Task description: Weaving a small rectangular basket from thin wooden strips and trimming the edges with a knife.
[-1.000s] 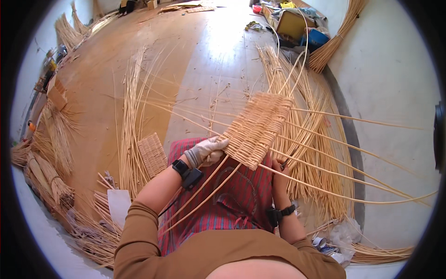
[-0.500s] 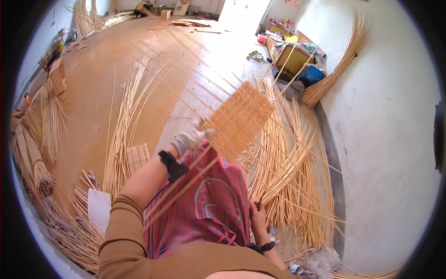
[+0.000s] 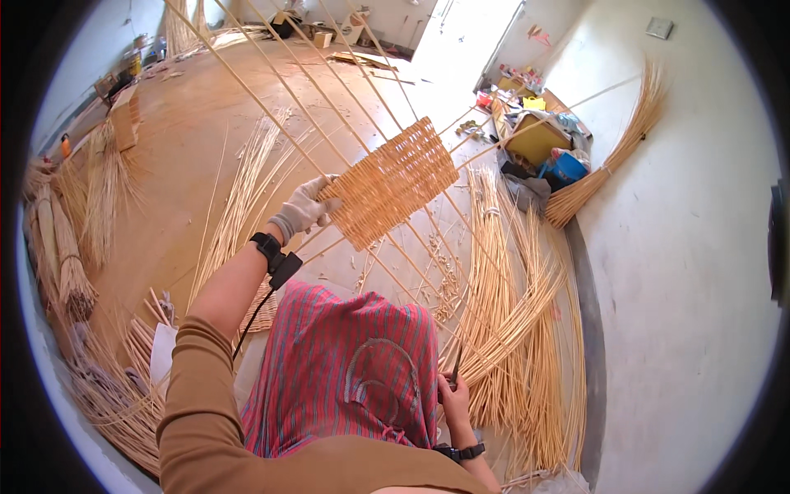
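Gloved left hand [image 3: 309, 207] is gripping the woven panel [image 3: 393, 183], spokes [image 3: 247, 87] running outta view above it, right hand [image 3: 455, 402] below it clutching some half-hidden dark tool [image 3: 457, 367].

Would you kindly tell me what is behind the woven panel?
Around the edges of the woven panel, floor shows behind it, with scattered scraps below its lower right edge. Whatever lies directly behind it is covered.

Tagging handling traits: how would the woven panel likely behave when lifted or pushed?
The woven panel is probably stiff: gripped at one side by the left hand, it looks flat. Gaps in its weave suggest it's light. Its long protruding rods may snag.
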Demonstrator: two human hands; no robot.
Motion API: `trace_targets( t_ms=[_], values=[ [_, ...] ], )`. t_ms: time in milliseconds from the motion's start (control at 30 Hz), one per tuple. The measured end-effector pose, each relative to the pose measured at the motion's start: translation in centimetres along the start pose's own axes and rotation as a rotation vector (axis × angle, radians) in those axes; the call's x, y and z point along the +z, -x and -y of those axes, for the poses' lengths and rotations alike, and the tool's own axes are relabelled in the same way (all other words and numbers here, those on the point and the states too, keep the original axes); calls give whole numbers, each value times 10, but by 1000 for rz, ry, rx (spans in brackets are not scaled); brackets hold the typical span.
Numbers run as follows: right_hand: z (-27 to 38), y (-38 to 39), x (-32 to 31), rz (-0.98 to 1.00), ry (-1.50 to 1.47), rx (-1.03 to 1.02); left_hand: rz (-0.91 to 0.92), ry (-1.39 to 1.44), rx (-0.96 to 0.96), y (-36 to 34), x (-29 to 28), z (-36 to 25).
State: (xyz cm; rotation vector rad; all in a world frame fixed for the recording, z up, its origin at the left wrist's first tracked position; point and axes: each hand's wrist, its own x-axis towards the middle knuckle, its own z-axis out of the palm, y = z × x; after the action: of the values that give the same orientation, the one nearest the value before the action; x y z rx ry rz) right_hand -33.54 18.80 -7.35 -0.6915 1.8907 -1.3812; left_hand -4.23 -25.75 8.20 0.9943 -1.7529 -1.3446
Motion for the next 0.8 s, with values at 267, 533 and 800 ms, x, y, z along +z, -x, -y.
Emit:
trace_targets(
  t_ms=[267,533,800],
  values=[
    [35,-13,1,1,54,-138,-108,152,352,-2,2,17],
    [49,-17,0,-7,255,-359,-267,99,318,16,-26,-22],
    [31,-20,7,75,235,-389,-207,134,403,52,-55,-69]
  ],
)
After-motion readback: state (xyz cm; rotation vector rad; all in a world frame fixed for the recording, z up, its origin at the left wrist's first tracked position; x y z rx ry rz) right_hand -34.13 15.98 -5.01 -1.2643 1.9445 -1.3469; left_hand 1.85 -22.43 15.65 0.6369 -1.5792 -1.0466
